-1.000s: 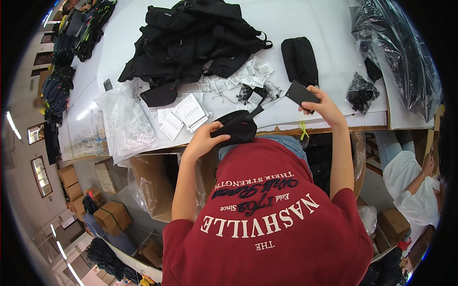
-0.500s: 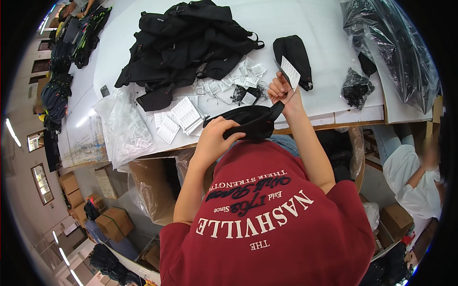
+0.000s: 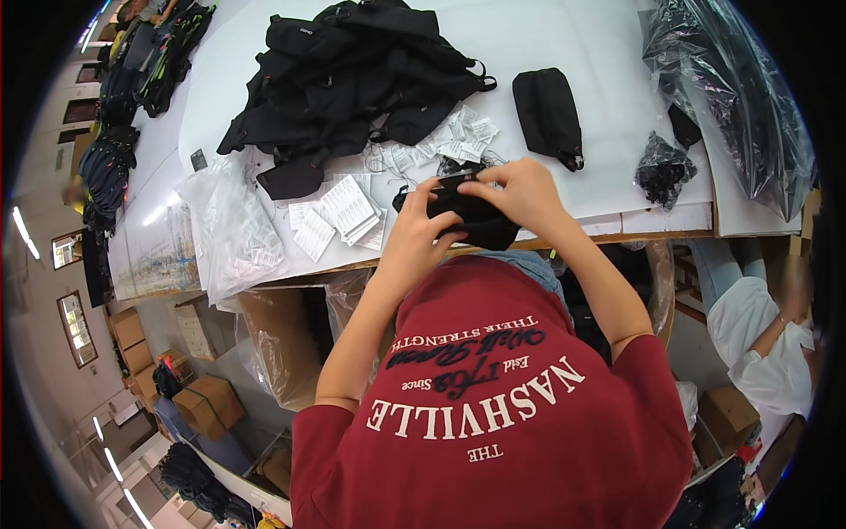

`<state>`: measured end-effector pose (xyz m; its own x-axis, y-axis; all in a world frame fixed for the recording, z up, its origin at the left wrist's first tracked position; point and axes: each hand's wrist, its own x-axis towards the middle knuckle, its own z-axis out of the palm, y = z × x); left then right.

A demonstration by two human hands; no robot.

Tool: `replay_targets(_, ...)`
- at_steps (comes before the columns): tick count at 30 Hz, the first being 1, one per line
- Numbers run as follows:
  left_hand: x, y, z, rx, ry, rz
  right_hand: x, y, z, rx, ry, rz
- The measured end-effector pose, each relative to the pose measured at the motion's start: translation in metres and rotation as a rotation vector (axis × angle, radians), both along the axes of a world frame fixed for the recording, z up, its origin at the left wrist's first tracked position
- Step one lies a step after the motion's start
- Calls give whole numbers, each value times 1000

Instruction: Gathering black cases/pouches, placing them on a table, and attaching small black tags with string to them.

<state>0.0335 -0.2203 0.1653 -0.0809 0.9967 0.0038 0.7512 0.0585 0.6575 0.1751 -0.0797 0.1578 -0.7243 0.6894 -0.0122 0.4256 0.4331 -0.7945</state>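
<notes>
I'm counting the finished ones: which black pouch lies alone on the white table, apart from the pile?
The oblong black pouch right of the heap of black bags; bare white table surrounds it.

White table (image 3: 564, 35) under black pouches (image 3: 352, 79), leaflets (image 3: 339, 212)

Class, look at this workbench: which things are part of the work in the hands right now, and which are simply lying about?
In hand:
left hand
right hand
small black pouch

Lying about:
pile of black bags
lone black pouch
white paper tags
clear plastic bags
</notes>
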Motion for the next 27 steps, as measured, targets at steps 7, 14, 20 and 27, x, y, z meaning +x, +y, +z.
replay_targets(7, -2, 2, -20, 243, 71, -168, 14, -9, -15, 219, -321, 416)
replay_targets(14, -11, 7, -22, 87, 99, -214, 22, 4, -7, -69, -251, 361)
replay_targets(20, -1, 27, -13, 268, 105, -307, 23, 5, -22, 92, -257, 424)
replay_targets(27, -22, 40, -35, -2, -52, -232, 24, 14, -17, -154, -353, 370)
